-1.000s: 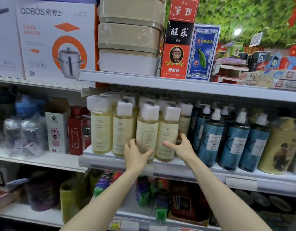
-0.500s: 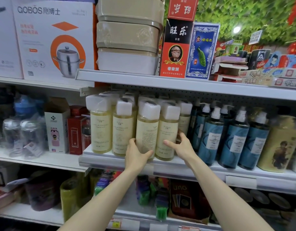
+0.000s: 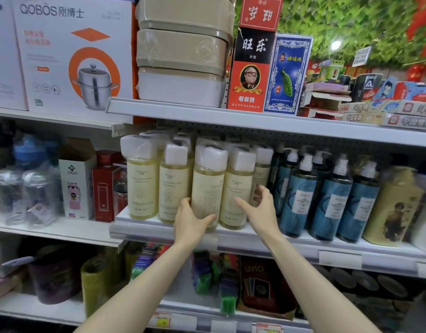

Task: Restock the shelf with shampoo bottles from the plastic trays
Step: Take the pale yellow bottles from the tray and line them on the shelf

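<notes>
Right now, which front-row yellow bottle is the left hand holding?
The third bottle from the left: the left hand wraps its base, and only its label shows fine print out front.

The shampoo bottle in the fingers of the left hand is translucent pale-yellow plastic under glossy, crinkled clear film, with a matt cream label. The neighbouring bottle at the right hand looks the same. Below the fingers, the shelf edge is smooth painted metal. Right of the right fingertips, teal pump bottles are shiny plastic; above, the playing-card boxes are glossy printed card.
</notes>
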`<state>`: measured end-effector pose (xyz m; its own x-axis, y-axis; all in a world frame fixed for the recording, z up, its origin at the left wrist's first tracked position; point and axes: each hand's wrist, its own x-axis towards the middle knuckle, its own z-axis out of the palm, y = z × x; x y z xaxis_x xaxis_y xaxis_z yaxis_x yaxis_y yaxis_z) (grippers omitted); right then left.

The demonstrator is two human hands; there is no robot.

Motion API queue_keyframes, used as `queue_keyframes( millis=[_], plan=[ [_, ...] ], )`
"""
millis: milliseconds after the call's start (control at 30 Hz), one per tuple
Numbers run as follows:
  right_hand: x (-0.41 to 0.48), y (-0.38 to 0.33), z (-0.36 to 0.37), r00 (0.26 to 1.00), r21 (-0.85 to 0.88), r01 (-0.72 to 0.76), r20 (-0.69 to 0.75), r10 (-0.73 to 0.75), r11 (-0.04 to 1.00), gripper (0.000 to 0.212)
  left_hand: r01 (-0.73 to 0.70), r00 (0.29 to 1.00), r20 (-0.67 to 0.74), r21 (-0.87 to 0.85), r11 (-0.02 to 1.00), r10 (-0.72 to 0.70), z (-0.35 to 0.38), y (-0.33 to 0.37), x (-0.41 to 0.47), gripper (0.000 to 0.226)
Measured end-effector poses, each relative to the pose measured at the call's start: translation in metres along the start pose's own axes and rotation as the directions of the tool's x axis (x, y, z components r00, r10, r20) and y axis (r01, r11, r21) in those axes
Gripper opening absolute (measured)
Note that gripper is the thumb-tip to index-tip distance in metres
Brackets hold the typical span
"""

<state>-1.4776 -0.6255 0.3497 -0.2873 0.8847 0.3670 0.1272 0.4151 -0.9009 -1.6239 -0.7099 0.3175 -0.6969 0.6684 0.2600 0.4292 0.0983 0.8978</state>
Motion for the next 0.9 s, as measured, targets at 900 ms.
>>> queue_keyframes(
  millis=[900],
  plan=[
    [-0.040, -0.003, 0.066, 0.968, 0.223, -0.125, 0.243, 0.069, 0.967, 0.055, 0.008, 0.994, 0.109, -0.298, 0.955, 0.026, -0.010, 0.006, -0.010, 0.059]
  ],
)
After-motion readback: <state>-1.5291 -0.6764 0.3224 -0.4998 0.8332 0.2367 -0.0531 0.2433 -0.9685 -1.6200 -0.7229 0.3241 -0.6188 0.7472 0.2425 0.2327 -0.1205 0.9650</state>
